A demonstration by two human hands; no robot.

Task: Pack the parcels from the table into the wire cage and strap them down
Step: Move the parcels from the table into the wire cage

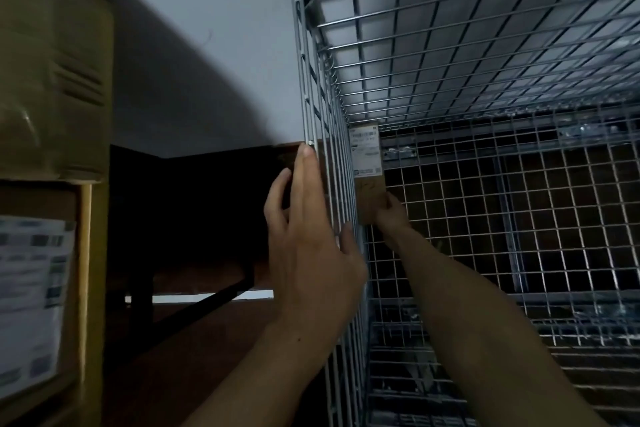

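Head view is showing the right hand [389, 215] seemingly pinching a labelled parcel [369, 163] in the far-left corner of the wire cage [311, 80]; the left hand [308, 236], held flat, is pressing its side. More boxes [38, 270] are waiting outside; strapping is likely pending.

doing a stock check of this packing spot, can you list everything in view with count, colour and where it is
wire cage: one, silver-grey, right half of the view
parcel: one, brown cardboard with a white shipping sticker, inside the cage against its left wall
cardboard boxes: two, brown, stacked at the left edge; the lower one also has a white sticker
dark furniture: one, dark brown, between the boxes and the cage, too dim to identify
wall: one, pale grey, behind everything
left hand: one, fingers straight, flat against the outside of the cage's left wall
right hand: one, inside the cage, gripping the parcel's lower end
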